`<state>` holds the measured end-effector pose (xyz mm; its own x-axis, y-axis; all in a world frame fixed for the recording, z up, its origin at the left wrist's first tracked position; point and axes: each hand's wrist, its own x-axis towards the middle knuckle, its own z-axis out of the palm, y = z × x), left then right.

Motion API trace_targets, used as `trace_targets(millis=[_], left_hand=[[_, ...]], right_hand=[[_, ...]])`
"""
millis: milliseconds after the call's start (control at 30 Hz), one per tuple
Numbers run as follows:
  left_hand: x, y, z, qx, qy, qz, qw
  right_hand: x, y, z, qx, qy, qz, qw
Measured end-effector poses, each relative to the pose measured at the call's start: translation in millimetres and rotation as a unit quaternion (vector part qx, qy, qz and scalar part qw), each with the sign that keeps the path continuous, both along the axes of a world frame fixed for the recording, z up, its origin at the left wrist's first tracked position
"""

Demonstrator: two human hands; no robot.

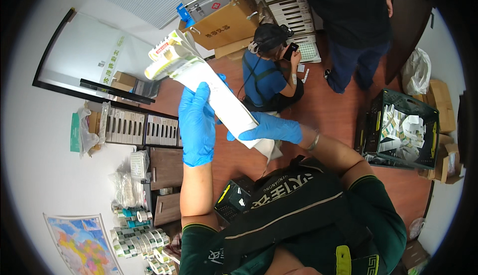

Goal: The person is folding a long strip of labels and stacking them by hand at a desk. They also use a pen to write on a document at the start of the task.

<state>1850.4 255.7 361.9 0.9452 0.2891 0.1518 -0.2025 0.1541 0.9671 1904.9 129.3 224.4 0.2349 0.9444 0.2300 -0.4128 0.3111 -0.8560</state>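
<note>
In front of me I hold up a long white strip [224,98] with green, yellow and red print at its far, curled end. It looks like label stock or flat packaging; I cannot tell which. My left hand [196,125], in a blue glove, grips the strip's left side near its middle. Near the lower end, my right hand [271,128], also gloved in blue, is closed round it with the thumb lying on top. Below the right hand, a loose pale end hangs down. Parts of the fingers of both hands are hidden behind the strip.
A person in blue [266,75] crouches ahead holding a phone [291,51]; another in black [348,11] stands beside. A cardboard box [224,28] holds a silver case [201,7]. A dark crate [433,148] of white packets stands right, label rolls [144,242] lower left.
</note>
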Motion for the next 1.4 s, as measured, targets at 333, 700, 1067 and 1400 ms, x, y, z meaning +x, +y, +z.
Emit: trace_targets(millis=[333,700,1067,1400], left_hand=[[-65.4,38.7,64.2,0.161,-0.052,0.084,0.982],[-46.1,17.8,76.6,0.207,-0.149,0.075,0.964],[-57.9,17.5,55.3,0.168,-0.110,0.238,0.950],[-47.3,-27.9,-46.5,0.171,0.043,0.152,0.973]], right_hand=[[-24.1,5.2,-22.1,-0.010,-0.347,-0.197,0.917],[80.8,-54.7,-109.3,-0.113,-0.307,-0.639,0.697],[-15.8,10.6,-105.2,-0.278,0.076,0.004,0.958],[-20.8,-14.7,11.5,0.080,-0.135,-0.083,0.984]])
